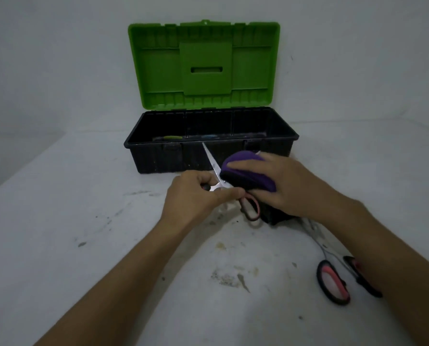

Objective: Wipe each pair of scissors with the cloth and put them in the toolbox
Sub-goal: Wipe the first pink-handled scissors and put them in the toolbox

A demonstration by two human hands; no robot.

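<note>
your left hand (193,196) and right hand (291,181): bare, no gloves, no rings. your forearms bare to frame edge, no sleeves, no watch.

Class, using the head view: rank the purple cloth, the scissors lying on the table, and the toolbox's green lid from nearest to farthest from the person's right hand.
1. Purple cloth: held in the right hand itself, wrapped on a blade.
2. Scissors lying on the table: near the person, beside the right forearm.
3. Green lid: standing open at the back, behind the toolbox.
</note>
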